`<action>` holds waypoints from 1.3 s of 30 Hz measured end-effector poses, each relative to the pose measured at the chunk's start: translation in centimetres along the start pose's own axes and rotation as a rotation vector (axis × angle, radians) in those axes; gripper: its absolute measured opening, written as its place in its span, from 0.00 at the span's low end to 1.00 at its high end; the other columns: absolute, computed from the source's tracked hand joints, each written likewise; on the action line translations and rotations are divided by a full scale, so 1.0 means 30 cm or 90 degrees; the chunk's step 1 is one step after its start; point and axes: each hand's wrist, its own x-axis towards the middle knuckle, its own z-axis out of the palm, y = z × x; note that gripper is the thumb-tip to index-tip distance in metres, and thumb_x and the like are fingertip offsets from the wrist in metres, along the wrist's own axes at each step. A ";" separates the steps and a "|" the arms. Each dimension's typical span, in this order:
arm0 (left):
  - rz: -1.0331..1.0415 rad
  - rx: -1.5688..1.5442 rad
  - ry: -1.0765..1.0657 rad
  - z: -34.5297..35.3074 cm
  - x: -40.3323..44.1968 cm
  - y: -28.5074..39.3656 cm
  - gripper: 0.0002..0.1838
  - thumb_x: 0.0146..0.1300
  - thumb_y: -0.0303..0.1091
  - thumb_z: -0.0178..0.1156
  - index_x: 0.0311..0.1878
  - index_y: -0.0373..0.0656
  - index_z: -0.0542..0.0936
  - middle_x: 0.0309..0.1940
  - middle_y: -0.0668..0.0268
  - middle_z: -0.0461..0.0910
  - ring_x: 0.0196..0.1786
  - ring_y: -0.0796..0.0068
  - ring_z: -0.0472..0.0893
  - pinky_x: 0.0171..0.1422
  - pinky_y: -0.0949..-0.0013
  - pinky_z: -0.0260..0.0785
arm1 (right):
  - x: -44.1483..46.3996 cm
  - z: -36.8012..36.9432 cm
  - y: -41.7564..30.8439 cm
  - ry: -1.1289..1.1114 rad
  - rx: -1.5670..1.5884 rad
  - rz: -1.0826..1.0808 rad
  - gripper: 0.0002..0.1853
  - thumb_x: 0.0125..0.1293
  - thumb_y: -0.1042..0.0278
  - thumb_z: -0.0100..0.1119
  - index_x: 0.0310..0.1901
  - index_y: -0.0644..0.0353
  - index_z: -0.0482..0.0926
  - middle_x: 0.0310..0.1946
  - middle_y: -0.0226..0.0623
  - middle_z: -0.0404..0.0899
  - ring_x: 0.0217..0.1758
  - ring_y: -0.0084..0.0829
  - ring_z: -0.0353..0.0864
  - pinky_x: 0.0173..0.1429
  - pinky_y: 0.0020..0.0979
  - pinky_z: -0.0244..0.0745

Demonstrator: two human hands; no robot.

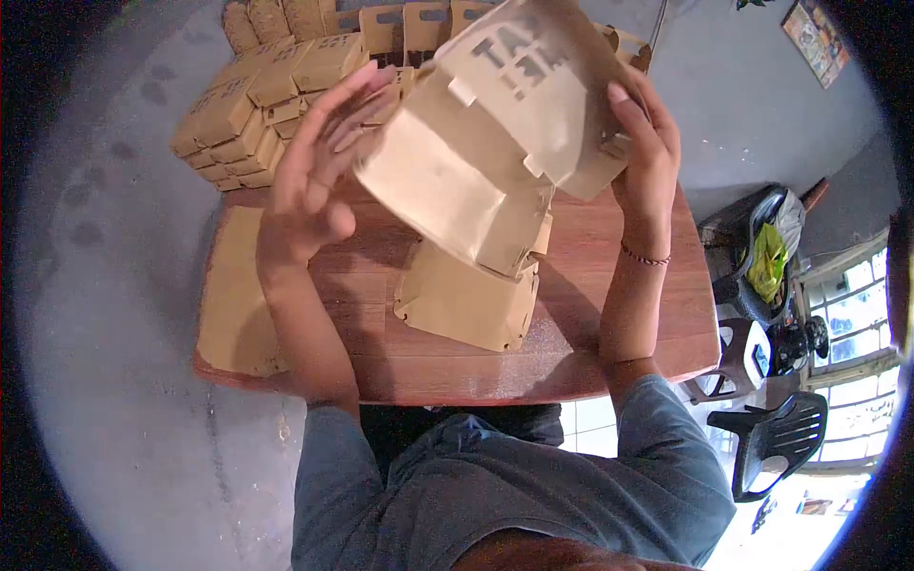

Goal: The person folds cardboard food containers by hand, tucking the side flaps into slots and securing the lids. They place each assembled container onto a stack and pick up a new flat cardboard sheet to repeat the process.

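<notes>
An open brown cardboard takeaway box (438, 181), its lid printed with dark letters, is held tilted above the table. My right hand (647, 143) grips it at the lid's right side, thumb on the inner face. Close to the box's left edge is my left hand (319, 176), its fingers apart and slightly blurred; I cannot tell if it touches the cardboard. Under the box, a brown cardboard blank (466, 300) lies on the wooden table (609, 247), partly hidden by the box.
Flat cardboard sheets (238, 295) lie along the table's left side. Folded boxes (233, 119) are stacked at the back left, with handled cardboard carriers (381, 33) beside them. To the right stand a dark basket (762, 257) with bags, a stool (733, 357) and a black chair (776, 443).
</notes>
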 end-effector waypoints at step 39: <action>0.033 0.078 0.417 0.136 0.025 -0.021 0.35 0.62 0.34 0.68 0.66 0.32 0.60 0.57 0.54 0.72 0.57 0.70 0.74 0.63 0.66 0.68 | -0.174 0.221 0.012 -0.100 -0.293 -0.429 0.34 0.62 0.58 0.69 0.63 0.73 0.70 0.56 0.55 0.79 0.55 0.45 0.84 0.56 0.36 0.80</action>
